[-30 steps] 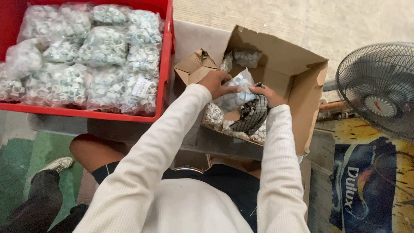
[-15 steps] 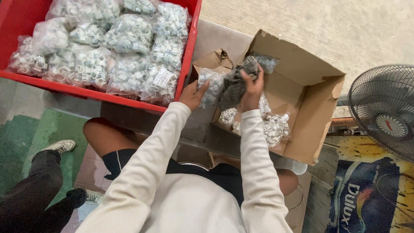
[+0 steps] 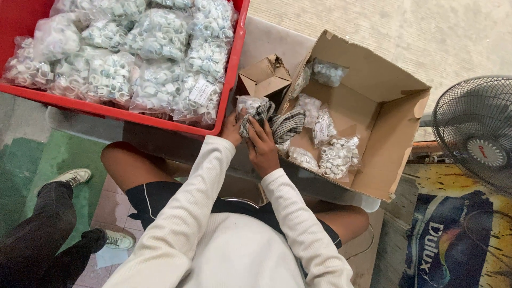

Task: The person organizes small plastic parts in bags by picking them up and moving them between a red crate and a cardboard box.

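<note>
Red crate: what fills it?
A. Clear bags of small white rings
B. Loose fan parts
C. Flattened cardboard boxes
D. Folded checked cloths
A: the red crate is packed with clear bags of small white rings; the checked cloth lies at the cardboard box, under the hands.
</note>
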